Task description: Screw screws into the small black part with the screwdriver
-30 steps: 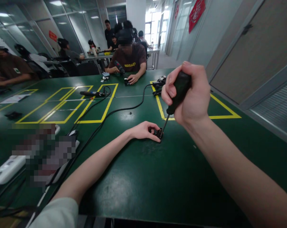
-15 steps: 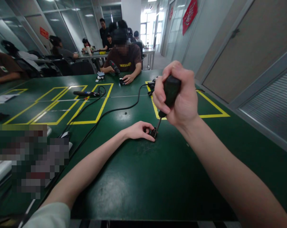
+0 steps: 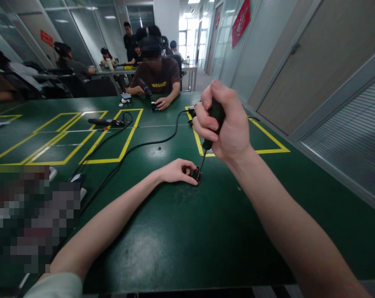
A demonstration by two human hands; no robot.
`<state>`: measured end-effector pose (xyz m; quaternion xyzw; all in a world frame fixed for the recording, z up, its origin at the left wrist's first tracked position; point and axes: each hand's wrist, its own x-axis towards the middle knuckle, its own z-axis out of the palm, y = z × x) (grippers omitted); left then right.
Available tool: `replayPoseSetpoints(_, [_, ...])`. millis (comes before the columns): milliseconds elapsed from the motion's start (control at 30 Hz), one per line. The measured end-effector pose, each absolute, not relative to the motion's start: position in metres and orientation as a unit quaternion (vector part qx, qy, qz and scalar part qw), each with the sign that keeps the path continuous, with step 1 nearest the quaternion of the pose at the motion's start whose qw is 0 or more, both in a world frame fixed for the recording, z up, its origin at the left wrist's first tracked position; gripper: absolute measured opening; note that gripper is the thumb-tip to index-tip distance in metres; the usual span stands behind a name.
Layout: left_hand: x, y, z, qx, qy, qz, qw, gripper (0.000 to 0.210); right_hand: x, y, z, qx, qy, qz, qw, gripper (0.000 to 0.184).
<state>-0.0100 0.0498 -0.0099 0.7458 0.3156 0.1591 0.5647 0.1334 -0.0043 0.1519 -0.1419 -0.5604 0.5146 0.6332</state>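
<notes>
My right hand [image 3: 226, 120] is wrapped round the dark handle of a screwdriver [image 3: 202, 160], held with its shaft pointing steeply down. The shaft's tip meets a small black part [image 3: 196, 175] lying on the green table [image 3: 162, 223]. Thumb and fingers of my left hand [image 3: 179, 171] close round that part from the left, with the hand low against the tabletop. Fingers cover much of the part, so its exact kind does not show. A short upright cylinder stands on it beside the screwdriver shaft.
A black cable [image 3: 150, 142] snakes across the table. Beyond it lies a pen-shaped power tool [image 3: 105, 122] among yellow tape outlines [image 3: 130, 138]. Blurred-out objects [image 3: 51, 219] sit at the left. Across the table, a person [image 3: 162, 78] holds a black power screwdriver [image 3: 145, 87].
The whole view has shifted slightly, so everything appears a little further left. My right hand's grip on the screwdriver has turned a little; my left hand stays on the black part.
</notes>
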Motion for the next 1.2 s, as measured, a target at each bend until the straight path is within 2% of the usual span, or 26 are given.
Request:
replayPoseSetpoints(333, [-0.011,0.049,-0.011,0.748,0.316,0.165,0.56,0.051,0.138,0.002,0.15,-0.17,-0.549,0.5,0.648,0.042])
replayPoseSetpoints(533, [-0.011,0.05,-0.011,0.745,0.321,0.16,0.562,0.054,0.137,0.003,0.144,-0.142,-0.524,0.446,0.711,0.049])
replayPoseSetpoints(1000, [-0.009,0.048,-0.007,0.742,0.316,0.161,0.569,0.051,0.126,-0.001,0.148,-0.144,-0.532,0.519,0.653,0.066])
replayPoseSetpoints(1200, [-0.01,0.05,-0.01,0.745,0.317,0.157,0.566,0.055,0.134,-0.003,0.15,-0.13,-0.528,0.549,0.635,0.054])
